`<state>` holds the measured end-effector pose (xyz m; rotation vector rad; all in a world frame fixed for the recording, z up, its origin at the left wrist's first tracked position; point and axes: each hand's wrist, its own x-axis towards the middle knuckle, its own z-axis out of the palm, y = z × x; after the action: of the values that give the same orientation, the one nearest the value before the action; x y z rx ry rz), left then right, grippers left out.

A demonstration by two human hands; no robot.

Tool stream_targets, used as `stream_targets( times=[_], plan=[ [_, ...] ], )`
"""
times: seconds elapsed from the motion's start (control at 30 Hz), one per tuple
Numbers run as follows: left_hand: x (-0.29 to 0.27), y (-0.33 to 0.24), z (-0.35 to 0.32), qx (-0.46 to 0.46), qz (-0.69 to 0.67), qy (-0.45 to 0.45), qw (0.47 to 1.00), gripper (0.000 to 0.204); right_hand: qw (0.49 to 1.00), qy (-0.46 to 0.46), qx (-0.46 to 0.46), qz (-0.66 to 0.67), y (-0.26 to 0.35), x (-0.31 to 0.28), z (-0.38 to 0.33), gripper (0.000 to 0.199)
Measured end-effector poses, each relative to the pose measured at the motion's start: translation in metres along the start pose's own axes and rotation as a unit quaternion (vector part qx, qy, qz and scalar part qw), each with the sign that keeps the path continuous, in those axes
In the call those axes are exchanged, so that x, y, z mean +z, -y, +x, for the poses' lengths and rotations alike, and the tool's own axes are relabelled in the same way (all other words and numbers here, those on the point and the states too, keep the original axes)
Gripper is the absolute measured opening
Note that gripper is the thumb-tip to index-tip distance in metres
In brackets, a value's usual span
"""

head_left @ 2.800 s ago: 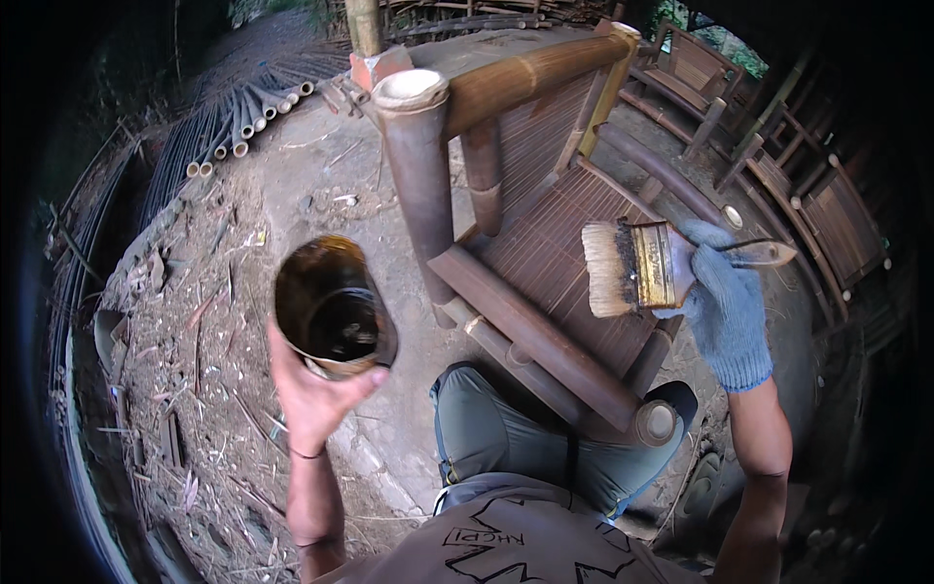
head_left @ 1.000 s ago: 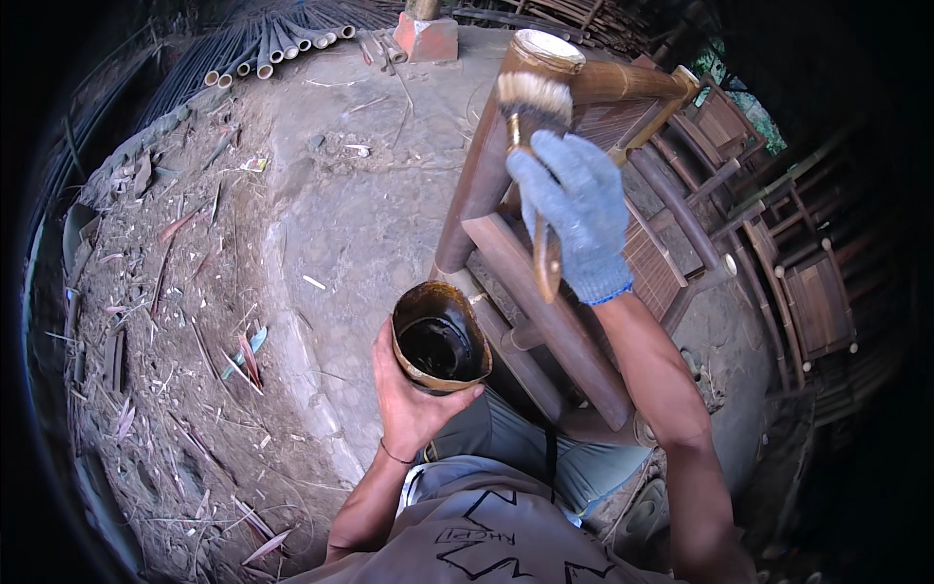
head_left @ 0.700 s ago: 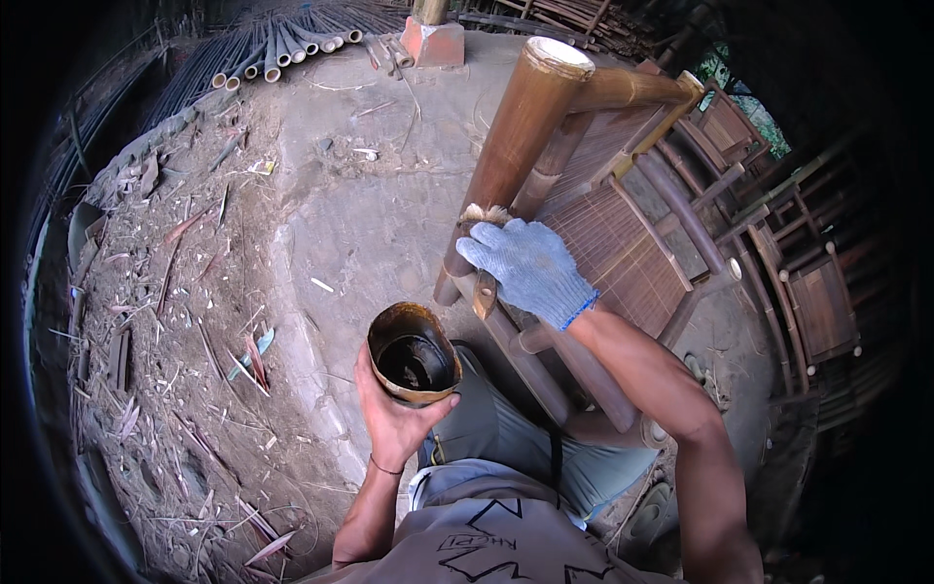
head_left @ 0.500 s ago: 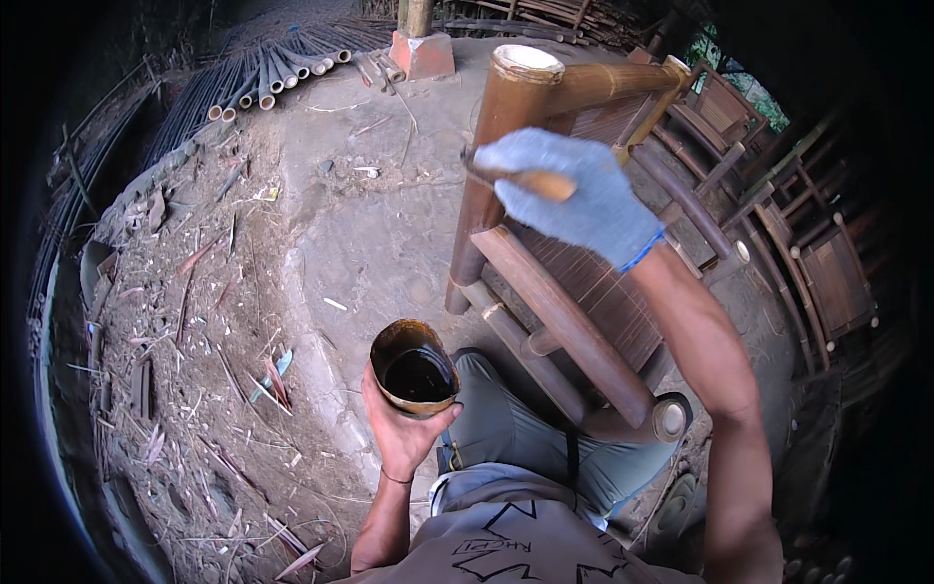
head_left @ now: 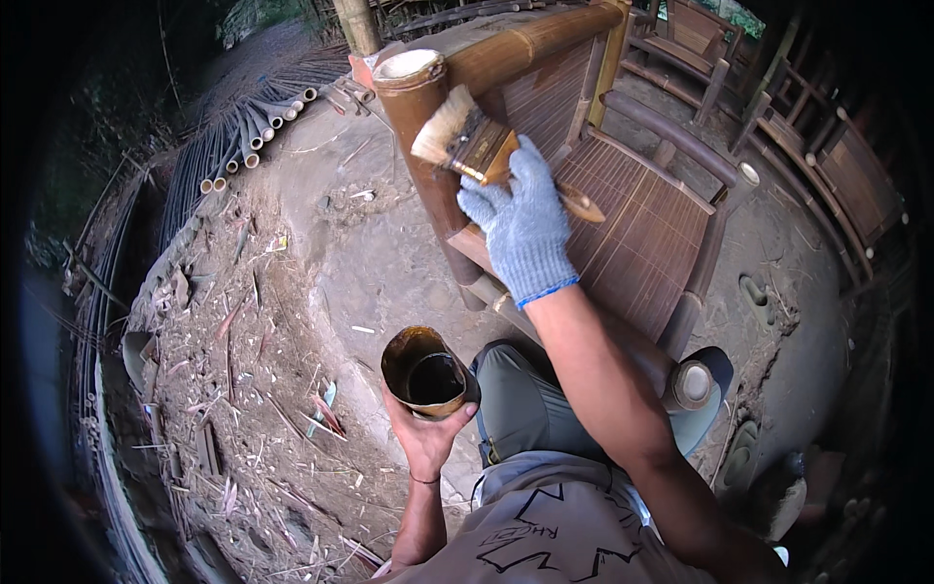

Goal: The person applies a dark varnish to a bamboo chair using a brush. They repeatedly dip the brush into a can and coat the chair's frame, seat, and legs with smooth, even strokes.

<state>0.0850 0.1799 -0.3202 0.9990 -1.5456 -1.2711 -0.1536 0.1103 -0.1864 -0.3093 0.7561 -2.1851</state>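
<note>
My left hand (head_left: 420, 438) is bare and wraps round a brown cup-like container (head_left: 401, 358) with an uneven rim. Dark liquid (head_left: 436, 382) lies inside it. A grey-blue knitted glove covers my right hand (head_left: 530, 234), whose fingers grip a wide flat paintbrush (head_left: 483, 146) with a wooden handle. Its pale bristles point up and left, in front of the thick upright post (head_left: 428, 165) of a brown bamboo chair; whether they touch it I cannot tell. The slatted chair seat (head_left: 642, 229) spreads beyond my right hand.
More bamboo chairs (head_left: 827, 170) stand at the far right. Long bamboo poles (head_left: 248, 127) are stacked at the far left. Wood scraps and shavings (head_left: 263, 360) litter the ground to the left. A pair of sandals (head_left: 741, 457) lies near the right.
The view has shifted, moving the chair leftward in the picture. My right hand has turned, bringing the brush's bristles into sight beside the post. The left hand still holds the container.
</note>
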Motion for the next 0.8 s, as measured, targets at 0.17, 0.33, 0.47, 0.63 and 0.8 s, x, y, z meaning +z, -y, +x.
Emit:
stream_targets(
  times=[0.17, 0.33, 0.47, 0.63, 0.8],
  plan=[
    [0.000, 0.006, -0.002, 0.006, -0.013, -0.015, 1.000, 0.097, 0.991, -0.130, 0.032, 0.005, -0.021, -0.028, -0.008, 0.044],
    [0.005, 0.013, 0.002, 0.006, 0.015, -0.019, 1.000, 0.098, 0.975, -0.143, 0.026, -0.167, 0.024, -0.057, 0.019, 0.034],
    [-0.010, 0.015, 0.004, -0.005, 0.041, -0.025, 0.999, 0.100, 0.657, 0.142, -0.456, -0.584, 0.073, -0.067, 0.044, 0.035],
    [0.003, 0.010, 0.005, -0.015, 0.025, -0.050, 0.998, 0.100, 0.236, 0.359, -0.557, -0.711, 0.085, -0.065, 0.074, 0.039],
    [0.010, 0.010, -0.009, -0.045, 0.010, -0.089, 0.995, 0.110, 0.198, 0.398, -0.449, -0.775, 0.035, -0.118, 0.100, 0.038]
  ],
)
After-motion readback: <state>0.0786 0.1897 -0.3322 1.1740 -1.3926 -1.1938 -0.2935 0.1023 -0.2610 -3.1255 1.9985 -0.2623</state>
